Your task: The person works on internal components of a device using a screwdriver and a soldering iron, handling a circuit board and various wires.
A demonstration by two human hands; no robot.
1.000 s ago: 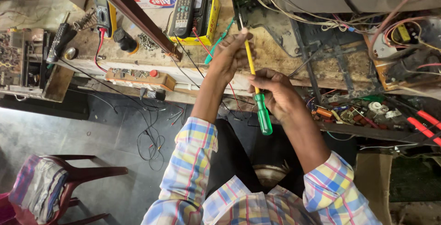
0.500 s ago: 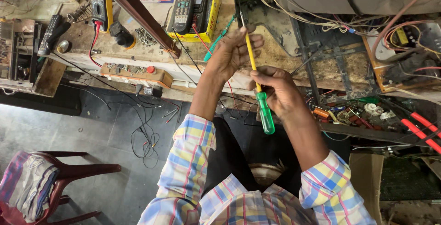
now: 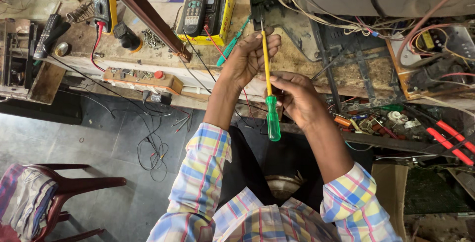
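Cluttered workbench [image 3: 316,69], hands [image 3: 274,76] on screwdriver [image 3: 269,98]

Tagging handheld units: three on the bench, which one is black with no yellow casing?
The black remote control, lying partly atop the yellow tester. The multimeter further left is also yellow-cased.

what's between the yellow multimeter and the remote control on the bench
In the head view, a dark slanted metal bar crosses between the yellow multimeter and the remote control.

Plaid shirt [image 3: 257,217], pastel yellow-blue-pink checks, sleeves [image 3: 205,160] rolled at forearms
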